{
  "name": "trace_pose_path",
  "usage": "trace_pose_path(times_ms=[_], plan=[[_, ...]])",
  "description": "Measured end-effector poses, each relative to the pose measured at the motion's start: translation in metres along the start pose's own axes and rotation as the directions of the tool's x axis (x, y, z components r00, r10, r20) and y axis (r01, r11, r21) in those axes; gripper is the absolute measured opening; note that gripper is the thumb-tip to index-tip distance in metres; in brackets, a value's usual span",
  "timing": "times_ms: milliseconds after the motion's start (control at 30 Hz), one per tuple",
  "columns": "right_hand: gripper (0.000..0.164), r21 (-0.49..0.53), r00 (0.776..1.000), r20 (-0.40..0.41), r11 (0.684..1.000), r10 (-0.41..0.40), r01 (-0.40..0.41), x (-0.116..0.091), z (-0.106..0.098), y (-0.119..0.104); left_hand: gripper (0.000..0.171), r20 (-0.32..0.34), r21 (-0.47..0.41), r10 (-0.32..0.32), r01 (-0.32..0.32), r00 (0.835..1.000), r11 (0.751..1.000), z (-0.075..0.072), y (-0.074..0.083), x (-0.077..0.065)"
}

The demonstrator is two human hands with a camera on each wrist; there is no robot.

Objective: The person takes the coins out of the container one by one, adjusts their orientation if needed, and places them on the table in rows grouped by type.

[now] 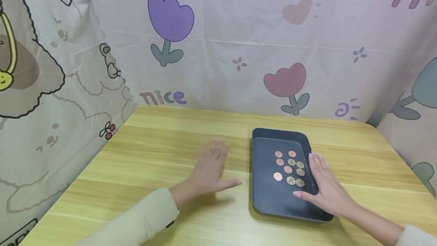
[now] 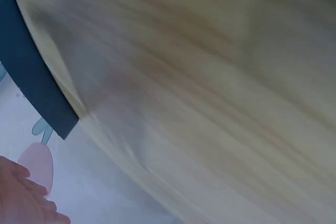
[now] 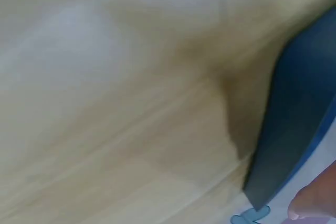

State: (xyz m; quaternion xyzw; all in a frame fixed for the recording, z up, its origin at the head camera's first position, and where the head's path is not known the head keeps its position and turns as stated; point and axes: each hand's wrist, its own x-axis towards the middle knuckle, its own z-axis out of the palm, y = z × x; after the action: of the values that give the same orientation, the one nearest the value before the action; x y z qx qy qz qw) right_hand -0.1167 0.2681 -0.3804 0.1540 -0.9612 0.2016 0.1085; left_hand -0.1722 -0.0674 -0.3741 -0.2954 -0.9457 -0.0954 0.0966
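Tray (image 1: 268, 200) | right side partly hidden | 10 coins (image 1: 288, 169), markings unreadable | both hands (image 1: 209, 172) (image 1: 327, 189) spread

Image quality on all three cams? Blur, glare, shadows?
Head: coins and tray read clearly, soft shadow on the table below the left hand; left wrist: table grain blurred, upper right corner dim, tray edge crisper; right wrist: table grain smeared, pale hazy glare at upper left, dark shadow beside the tray.

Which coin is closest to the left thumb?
The copper-coloured coin at the near-left corner of the group in the dark tray. Every other coin lies farther back or farther right, away from the left hand.
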Motion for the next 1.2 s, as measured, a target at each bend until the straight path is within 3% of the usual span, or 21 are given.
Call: trace_pose_path(times_ms=[267,533,800,933,1200], plan=[[0.115,-0.059,0.999,-0.007,0.997,-0.039,0.039,-0.027,0.006,0.015,0.088,-0.019,-0.116,0.082,-0.084,0.996,0.99,0.003,0.021,0.018],[0.119,-0.087,0.998,0.01,0.994,-0.068,0.068,-0.039,0.007,0.024,0.069,-0.019,-0.262,0.146,-0.146,0.989,0.954,0.012,0.049,0.034],[0.123,-0.068,0.998,0.048,0.997,-0.037,0.04,-0.039,0.005,0.025,0.06,-0.07,-0.213,0.23,-0.24,0.971,0.947,0.025,0.071,0.052],[0.122,-0.058,0.997,0.078,0.998,-0.01,0.015,-0.034,0.004,0.024,0.054,-0.047,-0.234,0.232,-0.237,0.972,0.943,0.028,0.08,0.061],[0.121,-0.057,0.995,0.099,0.998,-0.001,0.007,-0.028,0.001,0.026,0.045,0.017,-0.309,0.147,-0.135,0.989,0.941,0.038,0.091,0.081]])
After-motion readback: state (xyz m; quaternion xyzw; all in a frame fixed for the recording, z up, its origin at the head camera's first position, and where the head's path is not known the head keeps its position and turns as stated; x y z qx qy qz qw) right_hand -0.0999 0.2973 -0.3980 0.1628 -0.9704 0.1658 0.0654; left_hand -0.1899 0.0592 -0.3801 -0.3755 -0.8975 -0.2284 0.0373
